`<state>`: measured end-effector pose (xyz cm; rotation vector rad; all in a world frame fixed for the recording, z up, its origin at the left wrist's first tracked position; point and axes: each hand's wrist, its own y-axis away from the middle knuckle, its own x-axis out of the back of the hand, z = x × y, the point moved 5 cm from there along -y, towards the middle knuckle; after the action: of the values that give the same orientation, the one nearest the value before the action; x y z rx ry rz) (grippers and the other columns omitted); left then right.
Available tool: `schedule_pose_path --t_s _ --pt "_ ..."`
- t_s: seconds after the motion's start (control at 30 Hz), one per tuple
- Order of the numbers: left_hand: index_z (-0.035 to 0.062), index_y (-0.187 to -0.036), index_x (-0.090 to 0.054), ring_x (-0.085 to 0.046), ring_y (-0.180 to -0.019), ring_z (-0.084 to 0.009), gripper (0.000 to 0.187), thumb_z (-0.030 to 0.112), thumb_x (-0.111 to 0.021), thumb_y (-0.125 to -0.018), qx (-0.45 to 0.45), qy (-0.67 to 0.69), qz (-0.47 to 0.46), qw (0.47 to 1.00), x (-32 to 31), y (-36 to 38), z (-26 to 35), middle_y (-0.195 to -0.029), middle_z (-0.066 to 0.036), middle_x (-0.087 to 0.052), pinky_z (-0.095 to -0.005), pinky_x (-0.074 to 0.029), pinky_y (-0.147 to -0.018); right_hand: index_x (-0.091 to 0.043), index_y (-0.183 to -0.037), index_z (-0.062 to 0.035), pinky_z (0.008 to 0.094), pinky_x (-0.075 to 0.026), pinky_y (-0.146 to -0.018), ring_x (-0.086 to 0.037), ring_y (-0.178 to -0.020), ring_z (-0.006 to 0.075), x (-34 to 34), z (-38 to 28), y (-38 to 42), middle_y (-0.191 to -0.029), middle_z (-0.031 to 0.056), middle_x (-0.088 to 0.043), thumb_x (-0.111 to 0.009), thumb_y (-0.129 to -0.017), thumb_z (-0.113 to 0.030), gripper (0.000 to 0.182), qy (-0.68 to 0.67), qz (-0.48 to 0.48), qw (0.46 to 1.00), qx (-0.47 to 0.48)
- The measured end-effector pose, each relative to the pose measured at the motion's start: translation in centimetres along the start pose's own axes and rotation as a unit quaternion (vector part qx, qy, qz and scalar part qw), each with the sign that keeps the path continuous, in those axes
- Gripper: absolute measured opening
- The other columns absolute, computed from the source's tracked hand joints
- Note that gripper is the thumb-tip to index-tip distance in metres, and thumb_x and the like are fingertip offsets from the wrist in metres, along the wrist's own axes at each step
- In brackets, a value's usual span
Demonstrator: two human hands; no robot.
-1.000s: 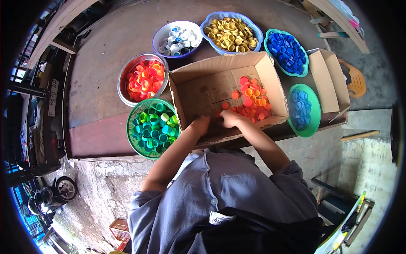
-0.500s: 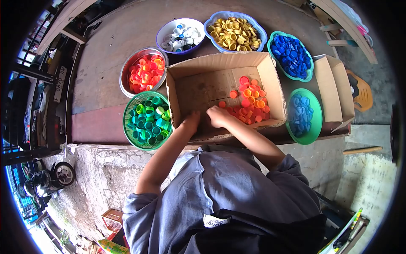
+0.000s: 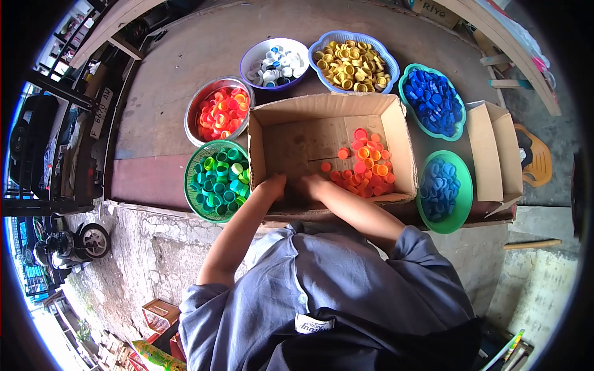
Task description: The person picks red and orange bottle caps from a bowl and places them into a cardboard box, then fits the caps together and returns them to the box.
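A cardboard box stands at the table's near edge, with red and orange caps spread over its right part. Both hands are inside its near left part. My left hand is by the near left corner, its fingers hidden in shadow. Just right of it is my right hand, left of the caps, its fingers also dark and hidden. Whether either hand holds anything cannot be seen. Nearest to my left hand outside the box is a green basket of green caps.
Around the box stand a metal bowl of red caps, a white bowl of white caps, a basket of yellow caps, a basket of dark blue caps and a green bowl of light blue caps. An empty carton lies right.
The camera view has tilted, so the box and bowls appear lower. My right hand has sunk deeper into the box's shadow, and its fingers are less visible.
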<state>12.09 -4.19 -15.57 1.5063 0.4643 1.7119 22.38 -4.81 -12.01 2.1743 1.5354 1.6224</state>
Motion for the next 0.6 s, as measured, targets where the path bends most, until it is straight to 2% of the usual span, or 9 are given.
schedule_pose_path --t_s 0.07,0.2,0.3,0.33,0.4,0.47,0.5,0.57,0.6 --pt "0.0019 -0.1 -0.049 -0.054 -0.097 -0.0328 0.043 0.007 -0.066 -0.061 -0.008 0.017 0.008 1.0 0.2 0.6 0.0 -0.102 -0.018 -0.056 -0.0394 -0.046 -0.082 -0.065 -0.085 -0.0024 0.0376 -0.051 -0.07 -0.062 -0.086 0.0309 0.9 1.6 -0.3 -0.089 0.0183 -0.063 -0.055 -0.072 -0.006 0.017 0.131 0.025 0.99 -0.051" --pt "0.0014 -0.095 -0.052 -0.057 -0.089 -0.0317 0.033 0.004 -0.062 -0.064 -0.117 0.129 0.203 0.963 2.8 2.7 1.3 -0.093 -0.016 -0.058 -0.0364 -0.047 -0.076 -0.065 -0.083 -0.0047 0.0368 -0.052 -0.07 -0.063 -0.086 0.0277 1.7 2.9 1.0 -0.091 0.016 -0.064 -0.057 -0.071 -0.002 0.014 0.1 0.048 0.989 -0.093" --pt "0.0014 -0.092 -0.053 -0.059 -0.082 -0.0256 0.027 0.002 -0.062 -0.066 -0.209 0.213 0.304 0.905 7.4 4.7 1.9 -0.086 -0.013 -0.058 -0.0316 -0.048 -0.07 -0.06 -0.086 -0.0029 0.0396 -0.051 -0.069 -0.061 -0.087 0.0306 2.3 4.8 1.7 -0.096 0.019 -0.061 -0.056 -0.07 0.001 0.017 -0.139 0.246 0.942 -0.181" --pt "0.0015 -0.091 -0.054 -0.06 -0.08 -0.0231 0.026 0.002 -0.062 -0.067 -0.215 0.235 0.341 0.885 9.9 6.3 1.9 -0.085 -0.012 -0.059 -0.03 -0.048 -0.069 -0.058 -0.087 -0.0024 0.0403 -0.051 -0.069 -0.061 -0.088 0.0317 2.9 4.4 1.9 -0.099 0.0198 -0.059 -0.055 -0.07 0.002 0.018 -0.075 0.237 0.957 -0.15" --pt "0.0023 -0.091 -0.055 -0.059 -0.078 -0.0144 0.025 0.001 -0.064 -0.067 -0.211 0.268 0.415 0.844 12.7 6.5 -0.7 -0.082 -0.006 -0.058 -0.0267 -0.048 -0.066 -0.055 -0.09 -0.0014 0.0416 -0.051 -0.069 -0.06 -0.088 0.0338 3.9 3.5 2.6 -0.106 0.0215 -0.054 -0.053 -0.07 0.003 0.02 0.055 0.211 0.972 -0.084" --pt "0.0012 -0.091 -0.055 -0.06 -0.08 -0.0165 0.024 -0.005 -0.06 -0.069 -0.186 0.334 0.509 0.771 16.1 7.8 -4.3 -0.087 -0.009 -0.059 -0.0267 -0.051 -0.062 -0.056 -0.089 -0.0005 0.0417 -0.051 -0.07 -0.06 -0.087 0.0345 4.0 4.2 2.5 -0.11 0.0218 -0.049 -0.053 -0.069 0.003 0.02 0.026 0.209 0.973 -0.089" --pt "0.0003 -0.094 -0.055 -0.06 -0.083 -0.0146 0.025 -0.006 -0.06 -0.069 -0.127 0.347 0.522 0.769 17.7 8.6 -5.9 -0.088 -0.009 -0.06 -0.025 -0.051 -0.063 -0.056 -0.088 -0.0001 0.0417 -0.051 -0.07 -0.06 -0.086 0.0348 4.0 4.4 2.4 -0.111 0.0219 -0.047 -0.053 -0.069 0.003 0.02 0.012 0.208 0.974 -0.093" --pt "-0.0006 -0.094 -0.054 -0.061 -0.081 -0.0157 0.027 -0.006 -0.06 -0.068 -0.13 0.263 0.617 0.73 19.7 9.1 -9.6 -0.089 -0.009 -0.06 -0.0244 -0.051 -0.063 -0.057 -0.087 -0.0003 0.0417 -0.051 -0.07 -0.06 -0.085 0.0346 3.7 4.9 1.7 -0.112 0.0212 -0.047 -0.053 -0.069 0.003 0.019 0.039 0.181 0.975 -0.119" --pt "-0.0008 -0.095 -0.053 -0.061 -0.081 -0.018 0.029 -0.006 -0.06 -0.067 -0.095 0.336 0.6 0.72 19.9 8.7 -11.3 -0.089 -0.01 -0.06 -0.0261 -0.052 -0.063 -0.058 -0.087 -0.0004 0.0417 -0.051 -0.07 -0.06 -0.084 0.0344 3.5 5.0 1.6 -0.112 0.0208 -0.047 -0.053 -0.069 0.003 0.019 0.051 0.166 0.976 -0.133"
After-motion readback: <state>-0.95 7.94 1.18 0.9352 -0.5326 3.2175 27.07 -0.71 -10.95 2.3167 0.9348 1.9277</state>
